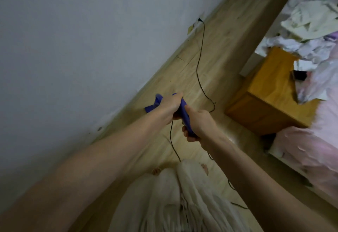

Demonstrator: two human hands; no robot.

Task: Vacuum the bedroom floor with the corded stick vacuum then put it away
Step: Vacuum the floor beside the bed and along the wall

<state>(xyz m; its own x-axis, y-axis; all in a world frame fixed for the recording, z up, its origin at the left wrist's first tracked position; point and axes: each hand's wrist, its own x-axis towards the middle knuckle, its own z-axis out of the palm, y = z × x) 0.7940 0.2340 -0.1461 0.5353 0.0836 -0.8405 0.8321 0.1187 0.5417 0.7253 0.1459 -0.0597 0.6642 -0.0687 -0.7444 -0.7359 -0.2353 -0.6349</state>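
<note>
Both my hands hold the purple stick vacuum (184, 112) by its handle, above the wooden floor (215, 45). My left hand (169, 106) grips the upper part of the handle. My right hand (198, 123) grips the lower part just behind it. A purple part of the vacuum (153, 104) shows past my left hand, near the wall; the rest is hidden by my hands. The thin black cord (199, 63) runs from the handle across the floor to a wall socket (198, 20).
A grey wall (82, 39) lies along the left. A wooden nightstand (270, 94) stands at the right, next to a bed with pink bedding (314, 149) and crumpled clothes (311, 23). My white trousers (175, 198) and bare toes are below. More cord loops by my feet.
</note>
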